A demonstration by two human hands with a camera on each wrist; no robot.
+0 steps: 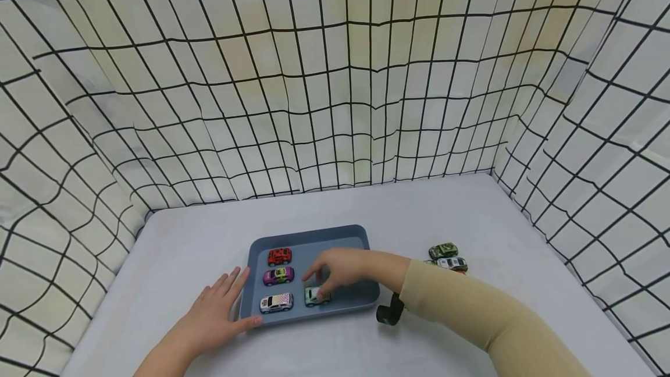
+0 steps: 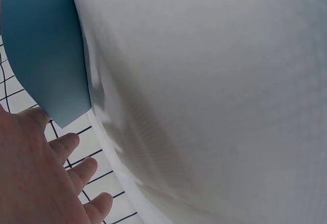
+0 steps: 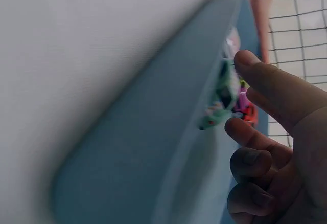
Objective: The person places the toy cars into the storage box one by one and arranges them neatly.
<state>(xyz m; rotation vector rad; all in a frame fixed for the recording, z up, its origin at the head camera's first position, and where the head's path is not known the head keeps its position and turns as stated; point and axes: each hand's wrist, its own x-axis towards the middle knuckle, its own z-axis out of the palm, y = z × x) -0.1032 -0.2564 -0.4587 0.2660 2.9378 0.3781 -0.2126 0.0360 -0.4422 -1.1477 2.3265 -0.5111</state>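
Note:
A blue-grey tray [image 1: 342, 308] holds several small toy cars. My left hand [image 1: 217, 307] lies with fingers spread at the tray's left side, fingertips and thumb right at its rim. Over the tray, my right hand [image 1: 340, 269] hovers at a light green toy car [image 1: 316, 297]. Its thumb overlaps the car's right end, while the index finger points away from it. In the right wrist view, thumb and index finger stand apart on either side of that car [image 3: 225, 88]. To its left are a white car [image 1: 276, 303], a purple car [image 1: 278, 276] and a red car [image 1: 280, 256].
Right of the tray, a green camouflage car [image 1: 443, 250] and a white-and-green car [image 1: 452, 263] sit close together, with something orange-red partly hidden by the sleeve [image 1: 460, 301]. A black object [image 1: 390, 310] hangs under the right wrist. Black-gridded cloth walls [image 1: 324, 92] enclose the white table [image 1: 199, 237].

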